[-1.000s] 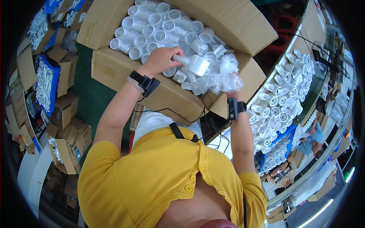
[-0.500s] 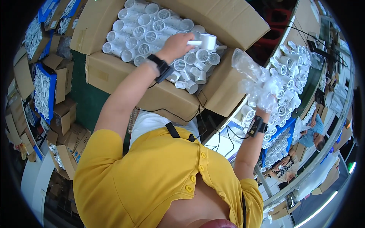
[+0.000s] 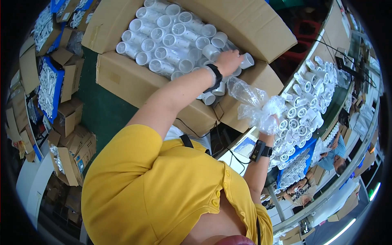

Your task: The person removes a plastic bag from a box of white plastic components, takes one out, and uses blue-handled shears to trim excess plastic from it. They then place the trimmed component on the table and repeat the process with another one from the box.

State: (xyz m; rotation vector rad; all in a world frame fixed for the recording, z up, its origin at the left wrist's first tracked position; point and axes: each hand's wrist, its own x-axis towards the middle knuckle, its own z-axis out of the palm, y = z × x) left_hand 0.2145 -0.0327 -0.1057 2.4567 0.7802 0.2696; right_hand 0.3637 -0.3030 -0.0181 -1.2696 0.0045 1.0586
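Note:
My left hand (image 3: 228,62) reaches over the open cardboard box (image 3: 134,83), its fingers closed at a white plastic scoop (image 3: 247,61) whose round cup sticks out to the right. Beneath and beside it lie many white cups (image 3: 168,39), packed in rows in clear film. My right hand (image 3: 269,123) is closed round a crumpled clear plastic bag (image 3: 255,104), just right of the box's near right flap. The bag hides most of those fingers.
A table at the right bears a heap of white scoops (image 3: 302,112). Beyond it sits a blue crate (image 3: 294,167) of white parts, with people farther off. At left stand cartons (image 3: 71,153) and another blue crate (image 3: 48,87). A black cable (image 3: 194,132) hangs by the box.
My left hand has moved right across the box with the scoop, to its right end. My right hand has shifted a little left and nearer, bringing the bag closer to the box.

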